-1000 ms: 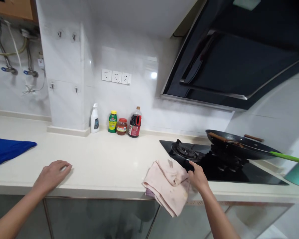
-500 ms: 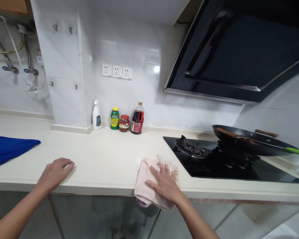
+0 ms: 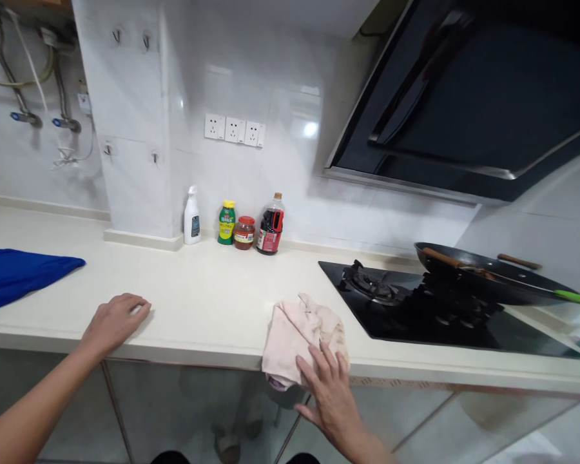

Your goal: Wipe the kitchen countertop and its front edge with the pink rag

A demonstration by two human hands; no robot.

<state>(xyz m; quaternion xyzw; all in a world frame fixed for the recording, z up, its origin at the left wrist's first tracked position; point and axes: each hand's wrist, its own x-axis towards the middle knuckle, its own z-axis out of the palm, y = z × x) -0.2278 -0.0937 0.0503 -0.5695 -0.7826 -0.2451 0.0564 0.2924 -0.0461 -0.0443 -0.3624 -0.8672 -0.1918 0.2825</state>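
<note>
One pink cloth: folded, just right of centre in the lower frame, draped over the front edge of the counter — now a little farther from the hob than a second ago.
Right hand: your fingers are spread at the cloth's lower right edge, no longer flat on its middle — so your palm presses nothing; fingertip contact is hard to tell.
Left hand: yours rests unmoved on the counter, lower left, loosely curled; how far closed, you cannot tell.
</note>
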